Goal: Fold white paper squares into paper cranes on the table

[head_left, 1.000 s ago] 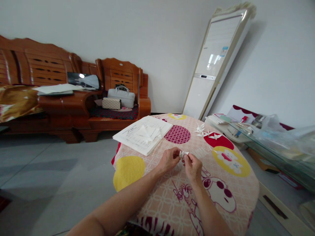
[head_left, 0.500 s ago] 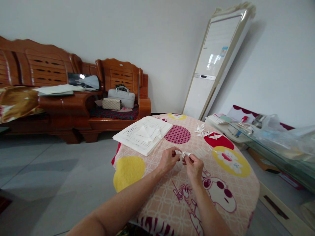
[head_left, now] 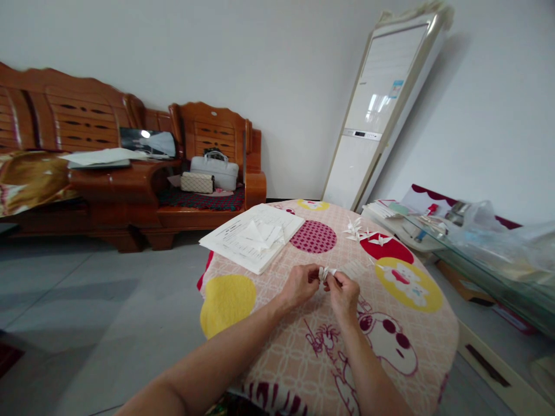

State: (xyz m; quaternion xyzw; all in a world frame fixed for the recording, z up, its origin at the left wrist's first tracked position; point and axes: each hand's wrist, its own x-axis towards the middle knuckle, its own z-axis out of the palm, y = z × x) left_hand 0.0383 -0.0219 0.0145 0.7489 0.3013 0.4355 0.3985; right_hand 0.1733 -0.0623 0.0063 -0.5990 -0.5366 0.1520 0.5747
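Observation:
A small folded piece of white paper (head_left: 324,273) is pinched between my two hands above the patterned tablecloth (head_left: 277,341). My left hand (head_left: 301,283) grips its left side with closed fingers. On its right side, my right hand (head_left: 344,287) holds it between thumb and fingers. The fingers cover much of the paper, so its exact shape is hard to make out. Beyond my right hand lie several folded paper cranes (head_left: 364,234). Left of my hands is a stack of printed sheets (head_left: 236,242), with a folded paper triangle (head_left: 260,236) on top.
A glass-topped table (head_left: 459,254) at the right holds plastic bags (head_left: 489,231) and papers. Behind the round table stands a tall white air conditioner (head_left: 368,115). Wooden seats (head_left: 208,133) line the wall at left, with a grey handbag (head_left: 217,170) on one.
The fingers of my left hand have moved in closer to the folded paper and curled more. My right hand keeps its hold, nearly in place.

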